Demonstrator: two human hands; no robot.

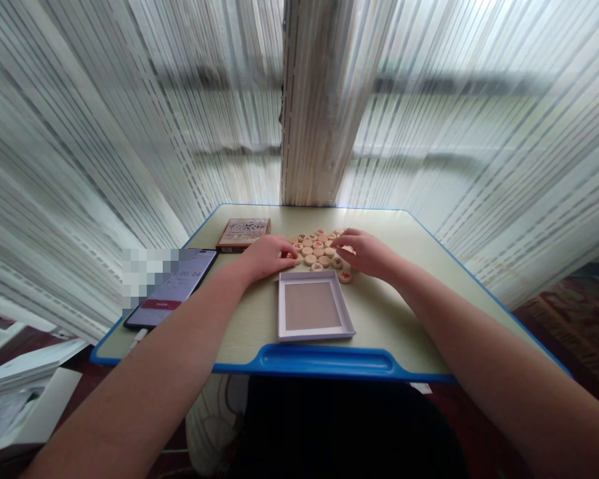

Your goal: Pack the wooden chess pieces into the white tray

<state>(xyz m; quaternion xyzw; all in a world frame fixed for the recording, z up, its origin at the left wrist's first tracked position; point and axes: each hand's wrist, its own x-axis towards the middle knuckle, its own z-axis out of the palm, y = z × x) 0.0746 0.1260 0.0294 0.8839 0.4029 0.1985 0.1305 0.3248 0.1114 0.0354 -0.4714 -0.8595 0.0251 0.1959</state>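
Observation:
Several round wooden chess pieces point(317, 249) with red and dark characters lie in a loose heap in the middle of the small table point(409, 319). My left hand point(265, 256) rests at the heap's left edge, fingers curled onto the nearest pieces. My right hand point(365, 253) lies at the heap's right edge, fingers bent over pieces there. Just in front of the heap sits a shallow white box tray point(313, 305), empty, with a brown bottom.
The box lid point(243, 233) with a printed picture lies at the back left. A phone point(172, 287) showing a timer lies at the left edge, a cable at its corner. The table has a blue rim with a front groove point(324, 361). Curtains hang behind.

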